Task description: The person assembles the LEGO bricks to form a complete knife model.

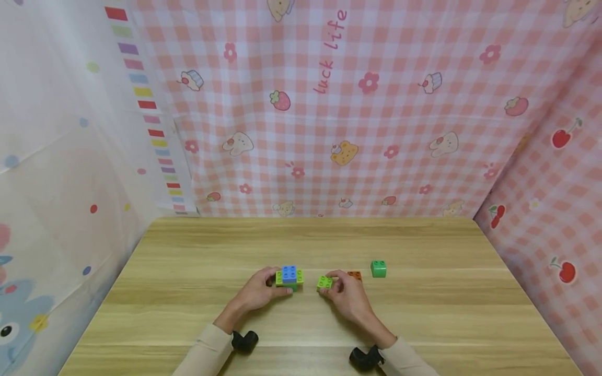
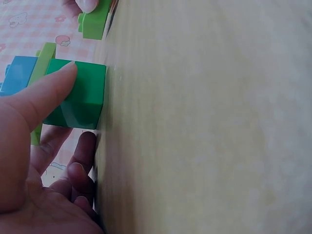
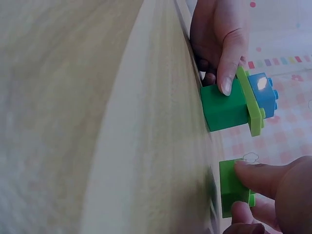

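A small stack of toy building bricks stands near the middle of the table, gripped by my left hand (image 1: 256, 292). At its bottom is a dark green block (image 2: 85, 95), then a wider lime plate (image 3: 250, 103), with a blue brick (image 1: 289, 273) on top. My left thumb presses the green block's near side. To the right, apart from the stack, my right hand (image 1: 351, 298) pinches a lime brick (image 1: 324, 283) between thumb and fingers, studs up. Whether that brick touches the table is unclear.
Just behind my right hand lies an orange-brown brick (image 1: 355, 274), partly hidden by it. Farther right sits a green brick (image 1: 378, 269) with a rounded front. Patterned cloths (image 1: 310, 130) hang behind and at both sides of the wooden table (image 1: 423, 324).
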The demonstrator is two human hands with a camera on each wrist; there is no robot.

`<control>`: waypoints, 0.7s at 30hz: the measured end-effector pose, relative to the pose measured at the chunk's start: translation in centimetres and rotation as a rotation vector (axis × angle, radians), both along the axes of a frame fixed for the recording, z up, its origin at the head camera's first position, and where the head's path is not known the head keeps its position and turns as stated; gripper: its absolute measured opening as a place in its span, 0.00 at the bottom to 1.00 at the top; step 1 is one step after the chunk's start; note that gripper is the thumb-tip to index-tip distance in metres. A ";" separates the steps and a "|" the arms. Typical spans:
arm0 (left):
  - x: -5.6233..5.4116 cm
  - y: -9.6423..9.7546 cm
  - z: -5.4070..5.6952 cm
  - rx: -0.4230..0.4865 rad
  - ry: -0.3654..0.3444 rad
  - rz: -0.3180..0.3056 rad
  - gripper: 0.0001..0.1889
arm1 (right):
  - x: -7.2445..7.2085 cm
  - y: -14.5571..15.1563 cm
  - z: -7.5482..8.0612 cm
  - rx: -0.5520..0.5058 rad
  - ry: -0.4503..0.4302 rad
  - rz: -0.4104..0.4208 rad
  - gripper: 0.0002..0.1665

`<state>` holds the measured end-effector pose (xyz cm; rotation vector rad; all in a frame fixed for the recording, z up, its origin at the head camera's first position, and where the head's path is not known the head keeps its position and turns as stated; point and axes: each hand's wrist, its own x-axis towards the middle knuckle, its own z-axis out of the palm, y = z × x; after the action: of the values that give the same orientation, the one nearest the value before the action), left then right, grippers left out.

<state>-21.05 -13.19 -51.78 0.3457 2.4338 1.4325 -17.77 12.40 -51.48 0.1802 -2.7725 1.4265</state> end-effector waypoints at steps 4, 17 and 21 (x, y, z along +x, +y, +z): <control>0.0 0.0 0.0 -0.003 -0.002 0.001 0.23 | 0.0 -0.1 0.2 -0.004 0.019 -0.001 0.20; 0.1 0.0 0.1 -0.017 0.003 -0.003 0.22 | -0.9 -0.1 3.0 -0.011 0.070 -0.015 0.19; 0.0 0.0 0.1 -0.012 -0.007 -0.004 0.23 | -1.3 -0.1 3.8 -0.049 0.061 0.001 0.19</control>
<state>-21.01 -13.16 -51.70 0.3418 2.4337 1.4153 -19.03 12.33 -47.63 0.2201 -2.6872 1.4618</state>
